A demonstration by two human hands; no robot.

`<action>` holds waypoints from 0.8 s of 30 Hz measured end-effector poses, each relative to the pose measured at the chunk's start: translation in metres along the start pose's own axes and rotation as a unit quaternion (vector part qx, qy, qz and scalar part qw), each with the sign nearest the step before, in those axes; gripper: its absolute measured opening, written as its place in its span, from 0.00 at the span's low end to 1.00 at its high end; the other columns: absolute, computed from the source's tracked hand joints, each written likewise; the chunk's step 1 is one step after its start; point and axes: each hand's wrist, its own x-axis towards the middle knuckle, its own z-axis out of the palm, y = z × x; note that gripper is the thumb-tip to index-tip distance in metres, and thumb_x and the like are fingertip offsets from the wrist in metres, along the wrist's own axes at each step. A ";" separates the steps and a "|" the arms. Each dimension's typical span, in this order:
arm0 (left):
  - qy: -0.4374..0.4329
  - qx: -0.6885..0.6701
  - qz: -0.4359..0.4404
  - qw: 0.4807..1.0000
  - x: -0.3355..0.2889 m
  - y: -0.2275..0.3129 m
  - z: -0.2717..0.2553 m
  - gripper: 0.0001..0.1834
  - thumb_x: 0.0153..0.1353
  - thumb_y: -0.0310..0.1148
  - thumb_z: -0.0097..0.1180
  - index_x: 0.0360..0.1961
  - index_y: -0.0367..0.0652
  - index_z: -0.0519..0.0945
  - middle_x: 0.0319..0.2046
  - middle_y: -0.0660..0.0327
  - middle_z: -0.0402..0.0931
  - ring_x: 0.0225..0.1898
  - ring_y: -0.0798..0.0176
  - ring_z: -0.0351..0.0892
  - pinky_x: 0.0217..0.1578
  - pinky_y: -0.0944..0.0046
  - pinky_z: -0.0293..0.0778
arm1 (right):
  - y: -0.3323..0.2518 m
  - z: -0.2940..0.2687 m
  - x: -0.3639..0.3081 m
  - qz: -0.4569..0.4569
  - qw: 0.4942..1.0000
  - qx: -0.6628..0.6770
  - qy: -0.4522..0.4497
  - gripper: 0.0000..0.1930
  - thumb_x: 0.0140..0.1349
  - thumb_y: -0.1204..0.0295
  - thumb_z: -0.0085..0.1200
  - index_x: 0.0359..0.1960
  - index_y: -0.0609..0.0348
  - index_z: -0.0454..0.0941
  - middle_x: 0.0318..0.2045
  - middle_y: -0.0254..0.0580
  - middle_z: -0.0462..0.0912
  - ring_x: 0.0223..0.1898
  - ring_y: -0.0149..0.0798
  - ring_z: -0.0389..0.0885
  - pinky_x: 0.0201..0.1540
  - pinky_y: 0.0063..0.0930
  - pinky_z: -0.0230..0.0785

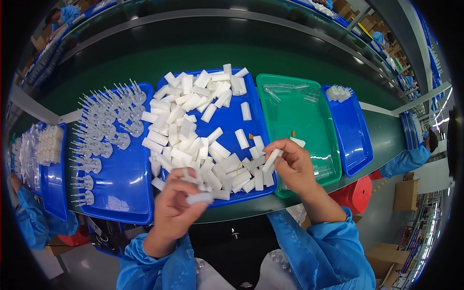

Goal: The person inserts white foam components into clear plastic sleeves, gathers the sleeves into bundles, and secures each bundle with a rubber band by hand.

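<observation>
Pinching a small white plastic piece in our left hand, fingers curled around it at the near desk edge; our right hand grips a white block between fingertips. Both hover over the middle blue tray heaped with white blocks. Left: blue tray of clear stemmed parts. Right: green tray, then another blue tray
</observation>
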 end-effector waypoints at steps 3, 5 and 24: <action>-0.093 0.011 -0.017 0.995 0.008 -0.006 0.017 0.13 0.52 0.16 0.56 0.39 0.38 0.74 0.53 0.53 0.55 0.45 0.65 0.71 0.46 0.66 0.71 | 0.001 0.001 -0.004 -0.031 0.998 0.045 0.037 0.14 0.56 0.85 0.43 0.45 0.63 0.71 0.33 0.36 0.76 0.33 0.23 0.74 0.36 0.15 0.65; -0.116 0.002 -0.021 0.993 0.009 -0.011 0.023 0.11 0.54 0.17 0.55 0.40 0.39 0.76 0.55 0.51 0.54 0.42 0.67 0.74 0.45 0.67 0.70 | -0.003 0.004 -0.004 -0.036 0.994 0.087 0.049 0.16 0.56 0.85 0.43 0.47 0.62 0.70 0.34 0.36 0.76 0.33 0.23 0.74 0.35 0.15 0.65; -0.132 0.121 -0.010 0.984 0.015 -0.027 0.033 0.08 0.58 0.23 0.54 0.39 0.43 0.76 0.57 0.51 0.52 0.33 0.71 0.74 0.40 0.69 0.68 | 0.001 0.017 -0.004 0.008 0.983 0.182 0.013 0.12 0.55 0.86 0.48 0.41 0.64 0.68 0.34 0.38 0.78 0.33 0.22 0.77 0.32 0.15 0.69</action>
